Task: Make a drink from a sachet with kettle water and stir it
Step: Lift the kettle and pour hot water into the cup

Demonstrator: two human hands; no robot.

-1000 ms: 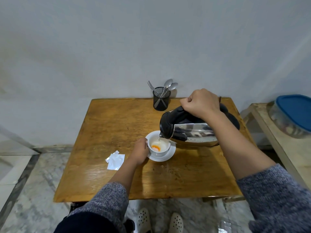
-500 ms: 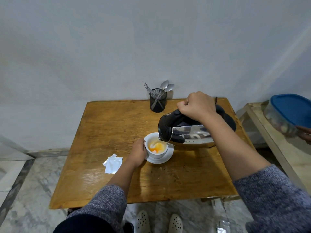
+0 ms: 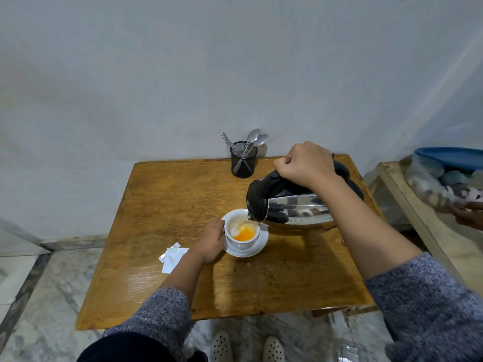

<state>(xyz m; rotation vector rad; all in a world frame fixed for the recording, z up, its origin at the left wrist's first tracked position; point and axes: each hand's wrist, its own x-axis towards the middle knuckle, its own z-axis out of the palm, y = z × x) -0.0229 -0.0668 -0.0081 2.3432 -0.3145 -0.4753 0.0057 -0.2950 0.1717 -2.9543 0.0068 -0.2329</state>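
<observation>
Mirror-bright steel kettle (image 3: pixel 300 212); glossy varnished wooden table (image 3: pixel 170 205).

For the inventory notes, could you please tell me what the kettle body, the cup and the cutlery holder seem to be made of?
Kettle: polished metal, probably steel; its mirror-like side reflects fingers.
Cup: glossy white, likely glazed ceramic, matching its saucer.
Cutlery holder: black wire mesh; the cutlery handles show through it.

Grey marled knit sleeves (image 3: pixel 162 309) (pushed up), perforated pale shoes (image 3: pixel 221 349), perhaps clogs.
</observation>
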